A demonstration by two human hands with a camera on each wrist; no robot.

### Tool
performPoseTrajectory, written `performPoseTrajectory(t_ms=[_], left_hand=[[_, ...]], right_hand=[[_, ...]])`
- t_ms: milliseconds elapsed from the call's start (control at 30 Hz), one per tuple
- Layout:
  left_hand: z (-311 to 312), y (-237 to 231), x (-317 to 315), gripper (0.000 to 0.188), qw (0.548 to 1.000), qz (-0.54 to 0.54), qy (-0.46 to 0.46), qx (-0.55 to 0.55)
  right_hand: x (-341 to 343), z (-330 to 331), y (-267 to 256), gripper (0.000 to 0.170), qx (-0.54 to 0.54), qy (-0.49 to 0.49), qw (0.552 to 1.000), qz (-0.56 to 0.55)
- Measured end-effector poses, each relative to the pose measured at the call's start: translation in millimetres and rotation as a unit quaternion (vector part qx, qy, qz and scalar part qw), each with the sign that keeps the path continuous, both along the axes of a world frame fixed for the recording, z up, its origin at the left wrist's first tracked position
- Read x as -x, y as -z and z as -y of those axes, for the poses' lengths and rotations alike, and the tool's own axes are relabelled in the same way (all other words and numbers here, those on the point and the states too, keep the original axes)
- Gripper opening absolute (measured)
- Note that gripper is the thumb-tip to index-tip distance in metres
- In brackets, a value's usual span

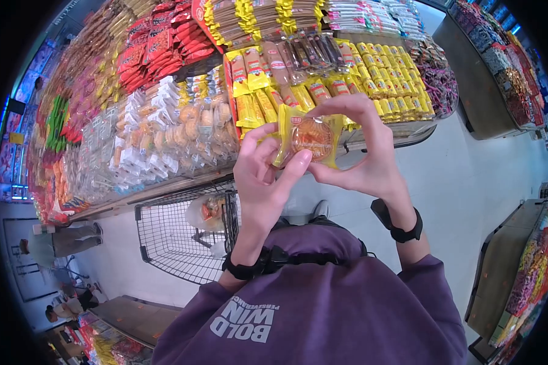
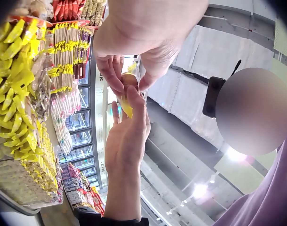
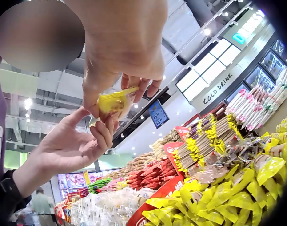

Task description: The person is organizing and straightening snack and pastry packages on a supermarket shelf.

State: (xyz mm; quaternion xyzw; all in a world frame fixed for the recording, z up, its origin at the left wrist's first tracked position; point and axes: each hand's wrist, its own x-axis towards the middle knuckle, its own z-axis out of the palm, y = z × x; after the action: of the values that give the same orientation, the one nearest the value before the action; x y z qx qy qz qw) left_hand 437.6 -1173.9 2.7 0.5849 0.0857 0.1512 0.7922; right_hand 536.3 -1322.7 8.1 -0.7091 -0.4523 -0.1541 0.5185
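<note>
Both hands hold up a round brown pastry in a clear and yellow wrapper (image 1: 310, 137), in front of the sweets display. My left hand (image 1: 259, 173) grips its left side, with the thumb lying across the front. The right hand (image 1: 371, 149) pinches the packet's right part, index finger at the top edge and thumb at the lower edge. In the left wrist view, fingers of both hands meet around the wrapped pastry (image 2: 129, 82). The right wrist view shows the yellow wrapper (image 3: 116, 102) between the right hand (image 3: 122, 56) and the left hand's fingertips.
A display counter piled with yellow packets (image 1: 386, 79), red packets (image 1: 158, 52) and clear bags of pastries (image 1: 201, 125) stands ahead. A wire shopping cart (image 1: 170, 231) with a bag (image 1: 207, 213) inside is at left. Another person (image 1: 73, 240) stands farther left. More shelves (image 1: 499, 267) line the right.
</note>
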Motion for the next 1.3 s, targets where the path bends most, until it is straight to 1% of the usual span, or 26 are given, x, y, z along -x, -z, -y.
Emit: performPoseTrajectory(t_ms=[133, 200, 267, 300, 333, 367, 400, 467, 500, 600, 667, 700, 800, 867, 967, 1067, 1100, 1200, 1233, 1300], left_hand=[[-23, 2, 10, 0.052, 0.998, 0.049, -0.013, -0.02], [-40, 12, 23, 0.043, 0.999, 0.023, -0.019, -0.04], [-59, 34, 33, 0.026, 0.988, -0.014, -0.056, -0.143], [-70, 39, 43, 0.022, 0.962, -0.056, -0.066, -0.258], [-81, 46, 54, 0.019, 0.922, -0.1, -0.076, -0.366], [-91, 60, 66, 0.022, 0.868, -0.135, -0.07, -0.472], [-102, 77, 79, 0.026, 0.802, -0.171, -0.062, -0.569], [-120, 112, 107, 0.032, 0.743, -0.243, -0.005, -0.623], [-128, 127, 119, 0.036, 0.71, -0.279, 0.024, -0.646], [-143, 157, 149, 0.04, 0.679, -0.367, 0.108, -0.627], [-154, 198, 164, 0.039, 0.695, -0.352, 0.14, -0.612], [-159, 210, 167, 0.039, 0.703, -0.342, 0.157, -0.603], [-171, 214, 165, 0.038, 0.707, -0.35, 0.179, -0.588], [-182, 217, 170, 0.039, 0.718, -0.318, 0.179, -0.593], [-196, 220, 174, 0.039, 0.723, -0.296, 0.182, -0.597], [-207, 216, 175, 0.036, 0.717, -0.308, 0.185, -0.597], [-210, 215, 176, 0.035, 0.714, -0.316, 0.187, -0.596], [-227, 222, 182, 0.036, 0.714, -0.314, 0.182, -0.599], [-233, 224, 183, 0.035, 0.712, -0.317, 0.198, -0.595], [-245, 229, 185, 0.035, 0.706, -0.323, 0.228, -0.588]], right_hand=[[5, -23, -11, 0.066, 0.012, -0.005, 1.0, 0.001], [4, -31, -10, 0.066, 0.032, -0.004, 0.999, -0.031], [4, -41, -4, 0.067, 0.046, -0.009, 0.996, -0.076], [6, -46, 0, 0.068, 0.047, -0.023, 0.993, -0.102], [6, -50, 5, 0.069, 0.049, -0.036, 0.99, -0.128], [9, -55, 11, 0.07, 0.054, -0.048, 0.985, -0.157], [11, -59, 18, 0.07, 0.045, -0.073, 0.977, -0.195], [16, -70, 35, 0.072, 0.031, -0.122, 0.954, -0.271], [22, -78, 42, 0.07, 0.002, -0.159, 0.925, -0.345], [36, -102, 60, 0.068, -0.015, -0.221, 0.876, -0.429], [44, -117, 62, 0.067, 0.007, -0.239, 0.875, -0.421], [47, -124, 62, 0.067, 0.019, -0.244, 0.876, -0.416], [51, -142, 58, 0.068, 0.037, -0.246, 0.884, -0.396], [51, -152, 58, 0.069, 0.042, -0.246, 0.889, -0.385], [50, -161, 51, 0.064, 0.058, -0.213, 0.894, -0.39], [43, -170, 44, 0.058, 0.122, -0.17, 0.923, -0.323], [42, -174, 37, 0.052, 0.141, -0.136, 0.939, -0.284], [36, -196, 15, 0.051, 0.183, -0.081, 0.968, -0.154], [32, -208, 5, 0.052, 0.178, -0.095, 0.972, -0.123], [24, -232, -12, 0.054, 0.204, -0.107, 0.972, -0.04]])
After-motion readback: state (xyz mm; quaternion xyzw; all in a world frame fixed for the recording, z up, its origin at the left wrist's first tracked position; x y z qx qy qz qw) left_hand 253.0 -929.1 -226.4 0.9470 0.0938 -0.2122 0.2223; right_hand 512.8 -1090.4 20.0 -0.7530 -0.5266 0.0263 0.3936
